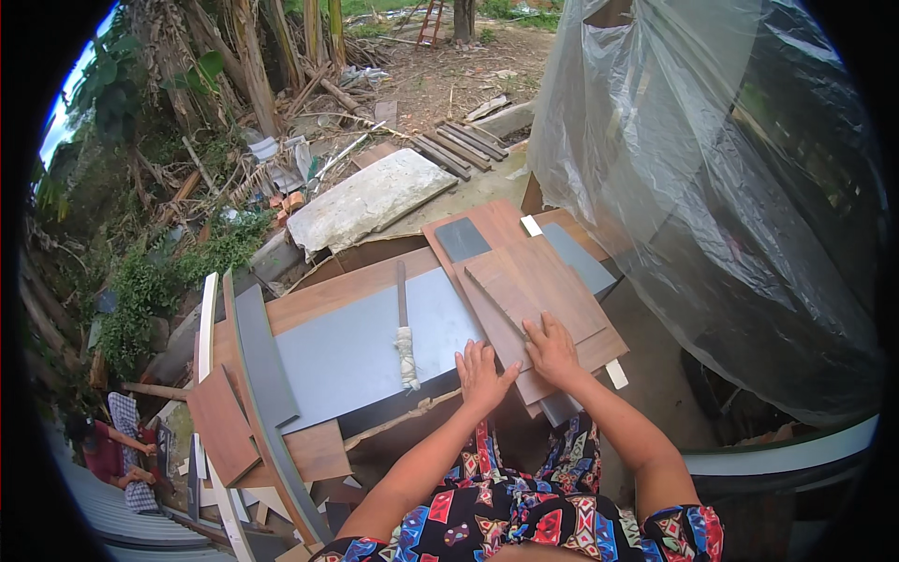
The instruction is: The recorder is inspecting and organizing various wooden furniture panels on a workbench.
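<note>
My right hand [554,354] rests on the upper brown wood-grain board [536,281], its fingers stretched out over the surface near a narrow wooden strip [494,302]. At the near left edge of the stacked boards is my left hand [482,377], fingers apart and thumb close to the board's edge. The hand's underside is hidden, so I cannot tell how firmly it touches. Left of it, a narrow dark blade with a handle wrapped in pale material [405,356] lies on a grey panel [351,328]. Beneath the upper board is a larger brown board [445,232] with a dark grey rectangle.
Long curved strips [251,384] and a small brown board [222,426] lie at the left. A person [117,459] sits at the lower left. Clear plastic sheeting [646,140] hangs at the right. Beyond the work surface lie a pale slab [370,199] and several wooden slats [459,147].
</note>
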Action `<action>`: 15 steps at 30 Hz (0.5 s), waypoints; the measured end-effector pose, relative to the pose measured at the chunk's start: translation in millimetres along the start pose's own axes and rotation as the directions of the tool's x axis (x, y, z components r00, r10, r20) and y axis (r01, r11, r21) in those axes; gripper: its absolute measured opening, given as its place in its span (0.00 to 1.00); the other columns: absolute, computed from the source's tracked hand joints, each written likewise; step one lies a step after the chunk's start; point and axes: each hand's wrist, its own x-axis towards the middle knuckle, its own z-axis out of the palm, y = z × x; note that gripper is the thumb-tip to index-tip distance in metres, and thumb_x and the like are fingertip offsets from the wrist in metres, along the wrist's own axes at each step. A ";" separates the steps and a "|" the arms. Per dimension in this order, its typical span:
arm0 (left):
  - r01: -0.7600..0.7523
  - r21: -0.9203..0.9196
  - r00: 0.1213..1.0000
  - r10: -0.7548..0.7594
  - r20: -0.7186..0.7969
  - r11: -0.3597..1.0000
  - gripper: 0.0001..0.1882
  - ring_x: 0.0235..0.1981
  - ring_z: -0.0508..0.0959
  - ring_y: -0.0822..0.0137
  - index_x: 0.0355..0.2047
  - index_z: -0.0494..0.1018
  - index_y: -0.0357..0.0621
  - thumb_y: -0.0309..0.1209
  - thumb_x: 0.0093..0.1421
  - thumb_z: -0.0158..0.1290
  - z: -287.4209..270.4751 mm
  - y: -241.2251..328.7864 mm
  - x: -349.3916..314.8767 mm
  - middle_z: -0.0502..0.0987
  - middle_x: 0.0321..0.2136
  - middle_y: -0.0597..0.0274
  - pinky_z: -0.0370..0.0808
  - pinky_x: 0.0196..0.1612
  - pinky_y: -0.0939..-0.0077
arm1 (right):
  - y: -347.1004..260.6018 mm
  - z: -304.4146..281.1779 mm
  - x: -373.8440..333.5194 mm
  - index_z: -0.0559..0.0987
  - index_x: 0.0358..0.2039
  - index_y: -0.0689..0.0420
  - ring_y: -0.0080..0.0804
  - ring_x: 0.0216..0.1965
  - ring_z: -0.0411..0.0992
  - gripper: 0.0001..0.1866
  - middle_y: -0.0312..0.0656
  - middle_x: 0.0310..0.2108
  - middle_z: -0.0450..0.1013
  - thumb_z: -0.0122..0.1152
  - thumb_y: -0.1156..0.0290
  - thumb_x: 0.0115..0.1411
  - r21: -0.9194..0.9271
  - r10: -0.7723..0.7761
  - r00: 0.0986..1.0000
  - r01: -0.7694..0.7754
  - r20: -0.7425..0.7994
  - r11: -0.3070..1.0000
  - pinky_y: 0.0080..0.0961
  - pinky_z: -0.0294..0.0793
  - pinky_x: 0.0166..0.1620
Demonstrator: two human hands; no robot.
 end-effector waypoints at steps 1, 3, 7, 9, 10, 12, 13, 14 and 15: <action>-0.003 -0.003 1.000 0.003 -0.001 1.000 0.37 0.64 0.49 0.45 0.50 0.62 0.32 0.55 0.54 0.50 0.2 0.1 -0.2 0.58 0.57 0.43 0.37 0.64 0.46 | -0.6 7.0 13.5 0.69 0.54 0.51 0.55 0.56 0.59 0.25 0.59 0.55 0.59 0.56 0.66 0.54 -0.011 0.006 1.000 -0.006 0.003 1.000 0.45 0.59 0.57; -0.011 -0.003 1.000 0.011 -0.007 1.000 0.37 0.64 0.49 0.45 0.50 0.61 0.32 0.55 0.55 0.50 1.1 -0.9 -0.6 0.57 0.56 0.43 0.38 0.64 0.45 | -2.5 22.2 41.2 0.69 0.54 0.50 0.54 0.56 0.59 0.25 0.58 0.56 0.58 0.56 0.66 0.55 -0.008 0.011 1.000 -0.011 0.008 1.000 0.44 0.59 0.57; -0.016 0.002 1.000 0.016 -0.004 1.000 0.38 0.63 0.49 0.44 0.50 0.61 0.32 0.56 0.55 0.49 1.4 -0.9 -1.3 0.57 0.56 0.43 0.38 0.63 0.44 | -14.2 37.7 80.4 0.69 0.55 0.49 0.53 0.56 0.59 0.25 0.58 0.56 0.58 0.55 0.66 0.55 0.004 0.064 0.997 -0.064 0.035 0.998 0.44 0.60 0.57; -0.013 0.000 1.000 0.013 -0.004 1.000 0.38 0.63 0.49 0.44 0.50 0.61 0.32 0.56 0.54 0.50 1.3 0.3 -1.0 0.57 0.56 0.43 0.38 0.63 0.44 | -14.4 45.0 83.9 0.69 0.55 0.49 0.53 0.56 0.59 0.25 0.57 0.56 0.58 0.55 0.66 0.55 -0.017 0.072 0.997 -0.072 0.014 0.997 0.44 0.60 0.57; -0.012 -0.004 1.000 0.012 -0.002 1.000 0.38 0.63 0.50 0.44 0.50 0.61 0.32 0.56 0.54 0.50 1.4 1.2 -0.9 0.57 0.56 0.43 0.38 0.63 0.44 | -13.3 47.4 83.9 0.69 0.55 0.49 0.53 0.57 0.59 0.25 0.57 0.56 0.59 0.55 0.66 0.55 -0.041 0.082 0.997 -0.082 -0.007 0.996 0.44 0.60 0.57; -0.011 -0.003 1.000 0.011 -0.007 1.000 0.38 0.63 0.50 0.44 0.50 0.61 0.32 0.56 0.54 0.50 2.0 0.3 -1.3 0.57 0.56 0.43 0.38 0.63 0.44 | -15.6 44.2 80.2 0.69 0.55 0.49 0.53 0.56 0.59 0.25 0.57 0.56 0.58 0.55 0.66 0.55 -0.023 0.092 0.996 -0.091 0.013 0.996 0.44 0.60 0.57; -0.014 -0.004 1.000 0.014 -0.010 1.000 0.38 0.63 0.50 0.44 0.50 0.61 0.32 0.57 0.54 0.50 2.7 0.4 -1.4 0.57 0.56 0.43 0.38 0.63 0.44 | -15.4 41.5 76.8 0.69 0.55 0.50 0.54 0.56 0.59 0.25 0.58 0.56 0.58 0.55 0.65 0.55 -0.007 0.103 0.994 -0.103 0.031 0.995 0.44 0.61 0.57; -0.012 -0.004 1.000 0.012 -0.009 1.000 0.38 0.63 0.50 0.44 0.50 0.61 0.32 0.57 0.54 0.50 1.2 0.6 -1.6 0.57 0.56 0.43 0.38 0.63 0.44 | -17.5 37.8 71.8 0.69 0.55 0.50 0.54 0.56 0.59 0.25 0.58 0.56 0.58 0.55 0.65 0.55 -0.006 0.103 0.994 -0.103 0.033 0.995 0.44 0.61 0.57; -0.002 -0.001 1.000 0.002 0.005 1.000 0.38 0.64 0.49 0.45 0.50 0.61 0.32 0.56 0.54 0.50 -0.1 0.9 -1.4 0.57 0.57 0.43 0.38 0.64 0.45 | -19.0 33.3 63.7 0.69 0.55 0.50 0.54 0.56 0.59 0.25 0.58 0.55 0.59 0.56 0.65 0.55 0.010 0.095 0.994 -0.096 0.054 0.995 0.44 0.61 0.57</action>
